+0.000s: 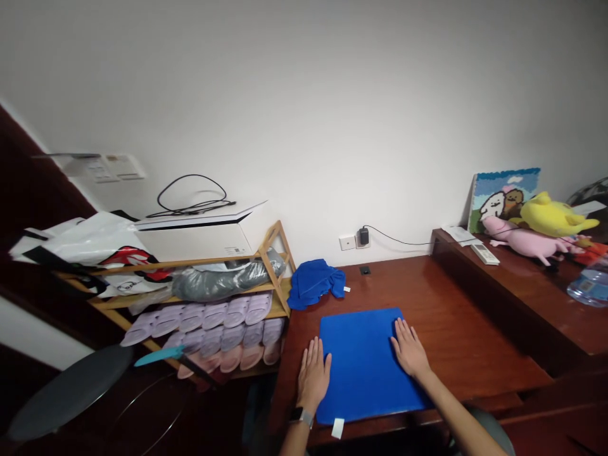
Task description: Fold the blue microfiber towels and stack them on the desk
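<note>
A blue cloth [363,367] lies spread flat on the brown wooden table [456,316], with a white tag at its front edge. My left hand [313,375] rests on its left edge, palm down with fingers stretched out, a watch on the wrist. On the right edge lies my right hand [409,348], also palm down and fingers extended. Neither hand grips anything. A second blue cloth [313,283] sits crumpled at the table's back left corner.
At left stands a wooden rack [280,272] with slippers, a white box [204,240] and bags. The raised surface at right holds plush toys [551,215], a remote [484,254] and a bottle [589,288]. A black plug [363,236] is in the wall socket.
</note>
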The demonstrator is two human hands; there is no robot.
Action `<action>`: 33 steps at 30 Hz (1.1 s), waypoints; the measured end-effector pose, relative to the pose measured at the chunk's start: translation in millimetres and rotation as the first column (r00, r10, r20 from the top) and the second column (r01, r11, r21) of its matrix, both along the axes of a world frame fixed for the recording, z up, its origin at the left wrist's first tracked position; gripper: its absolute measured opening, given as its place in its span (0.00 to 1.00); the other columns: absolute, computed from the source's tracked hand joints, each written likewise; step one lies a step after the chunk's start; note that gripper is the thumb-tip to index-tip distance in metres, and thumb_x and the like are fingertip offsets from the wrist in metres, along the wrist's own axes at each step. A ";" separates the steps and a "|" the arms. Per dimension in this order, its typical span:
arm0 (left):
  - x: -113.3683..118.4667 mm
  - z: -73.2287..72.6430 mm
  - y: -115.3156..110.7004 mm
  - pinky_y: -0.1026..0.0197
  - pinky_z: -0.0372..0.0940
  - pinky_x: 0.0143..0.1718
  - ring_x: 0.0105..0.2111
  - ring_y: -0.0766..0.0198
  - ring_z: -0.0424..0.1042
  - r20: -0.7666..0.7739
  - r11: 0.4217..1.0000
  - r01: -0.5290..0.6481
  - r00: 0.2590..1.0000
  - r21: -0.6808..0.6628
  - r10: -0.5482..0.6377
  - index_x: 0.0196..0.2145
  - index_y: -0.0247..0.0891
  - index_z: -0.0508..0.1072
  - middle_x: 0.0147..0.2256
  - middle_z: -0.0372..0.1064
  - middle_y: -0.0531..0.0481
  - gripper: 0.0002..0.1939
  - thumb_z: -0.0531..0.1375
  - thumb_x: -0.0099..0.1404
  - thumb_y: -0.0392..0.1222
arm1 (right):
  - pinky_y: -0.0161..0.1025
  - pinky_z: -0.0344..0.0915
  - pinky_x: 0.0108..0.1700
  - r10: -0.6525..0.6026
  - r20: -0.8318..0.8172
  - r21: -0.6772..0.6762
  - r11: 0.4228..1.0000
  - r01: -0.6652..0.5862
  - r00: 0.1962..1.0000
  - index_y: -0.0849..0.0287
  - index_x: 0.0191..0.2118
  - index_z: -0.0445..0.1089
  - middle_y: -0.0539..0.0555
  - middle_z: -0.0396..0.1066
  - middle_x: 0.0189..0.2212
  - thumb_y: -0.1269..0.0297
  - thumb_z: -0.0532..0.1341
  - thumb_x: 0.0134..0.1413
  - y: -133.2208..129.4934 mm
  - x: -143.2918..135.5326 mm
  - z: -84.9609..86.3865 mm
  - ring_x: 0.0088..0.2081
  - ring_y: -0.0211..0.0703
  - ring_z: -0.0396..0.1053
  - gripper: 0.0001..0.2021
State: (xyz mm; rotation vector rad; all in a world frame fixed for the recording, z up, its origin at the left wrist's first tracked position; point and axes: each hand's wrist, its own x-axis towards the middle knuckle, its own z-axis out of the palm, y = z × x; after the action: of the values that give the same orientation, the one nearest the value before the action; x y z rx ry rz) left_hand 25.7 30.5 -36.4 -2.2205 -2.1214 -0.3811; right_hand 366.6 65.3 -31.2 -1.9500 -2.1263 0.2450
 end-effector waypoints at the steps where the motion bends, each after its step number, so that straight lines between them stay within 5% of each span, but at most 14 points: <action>1: 9.5 2.0 -4.3 0.43 0.50 0.74 0.74 0.52 0.50 0.004 0.999 0.012 1.000 0.032 -0.012 0.74 0.33 0.53 0.74 0.50 0.39 0.33 0.40 0.80 0.52 | 0.53 0.39 0.77 0.016 -0.015 0.042 0.999 -0.015 1.000 0.68 0.76 0.48 0.60 0.44 0.76 0.50 0.39 0.74 -6.7 -6.8 -1.9 0.77 0.51 0.41 0.35; 6: 87.8 6.5 -20.7 0.45 0.53 0.73 0.74 0.55 0.51 0.020 0.952 0.302 0.953 0.044 -0.303 0.74 0.38 0.52 0.74 0.51 0.45 0.30 0.41 0.80 0.50 | 0.53 0.46 0.75 0.171 -0.048 0.097 0.981 -0.166 0.984 0.63 0.75 0.51 0.58 0.48 0.75 0.49 0.39 0.75 -43.3 -48.5 -16.3 0.76 0.50 0.46 0.33; 9: 111.0 2.7 -26.0 0.45 0.55 0.72 0.73 0.55 0.53 0.029 0.931 0.366 0.930 0.003 -0.365 0.74 0.41 0.52 0.73 0.52 0.47 0.30 0.42 0.80 0.51 | 0.53 0.46 0.75 0.184 -0.028 0.074 0.981 -0.182 0.982 0.63 0.75 0.52 0.57 0.49 0.74 0.49 0.39 0.75 -53.2 -57.9 -19.9 0.75 0.50 0.46 0.33; 20: 24.5 -33.5 -46.7 0.44 0.57 0.71 0.72 0.53 0.55 -0.055 0.991 0.087 0.995 0.102 -0.082 0.76 0.37 0.45 0.73 0.52 0.42 0.34 0.45 0.80 0.53 | 0.54 0.45 0.76 -0.048 0.025 0.022 0.999 0.047 0.999 0.65 0.76 0.48 0.58 0.47 0.75 0.47 0.39 0.73 -46.1 38.2 -34.2 0.76 0.52 0.46 0.36; 24: 41.0 -28.7 -40.6 0.43 0.57 0.71 0.72 0.51 0.55 -0.058 0.990 0.082 0.995 0.118 -0.076 0.75 0.36 0.48 0.72 0.54 0.41 0.32 0.44 0.80 0.50 | 0.56 0.43 0.76 -0.023 0.024 0.089 0.996 0.021 0.999 0.67 0.75 0.50 0.60 0.47 0.75 0.48 0.41 0.73 -48.0 17.4 -24.9 0.76 0.54 0.45 0.35; 27: 74.1 -17.8 -30.9 0.44 0.57 0.72 0.73 0.54 0.53 -0.047 0.972 0.213 0.977 0.100 -0.210 0.75 0.38 0.48 0.73 0.52 0.44 0.30 0.42 0.80 0.46 | 0.53 0.45 0.76 0.114 -0.008 0.183 0.977 -0.110 0.993 0.62 0.76 0.47 0.56 0.45 0.75 0.50 0.41 0.75 -52.3 -22.2 -19.7 0.76 0.50 0.45 0.33; 30: 99.9 -14.3 -25.8 0.47 0.58 0.71 0.72 0.56 0.54 -0.037 0.934 0.353 0.936 0.050 -0.351 0.75 0.39 0.48 0.73 0.51 0.46 0.29 0.42 0.80 0.44 | 0.52 0.50 0.74 0.249 -0.022 0.203 0.949 -0.239 0.968 0.59 0.76 0.48 0.55 0.48 0.75 0.51 0.41 0.76 -56.5 -51.3 -25.4 0.75 0.49 0.48 0.31; 33: 94.0 -23.9 -29.1 0.47 0.61 0.70 0.72 0.55 0.56 -0.041 0.939 0.338 0.941 0.066 -0.336 0.75 0.41 0.44 0.73 0.51 0.46 0.30 0.43 0.80 0.45 | 0.52 0.52 0.74 0.218 -0.027 0.194 0.958 -0.209 0.975 0.59 0.75 0.50 0.56 0.50 0.74 0.50 0.42 0.76 -58.2 -46.5 -40.0 0.74 0.50 0.50 0.31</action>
State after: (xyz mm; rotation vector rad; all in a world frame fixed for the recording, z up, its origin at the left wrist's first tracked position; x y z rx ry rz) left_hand 119.7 1.4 -60.3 -2.5296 -1.6780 -0.4274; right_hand 320.0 7.1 -71.3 -1.5949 -2.2391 0.1195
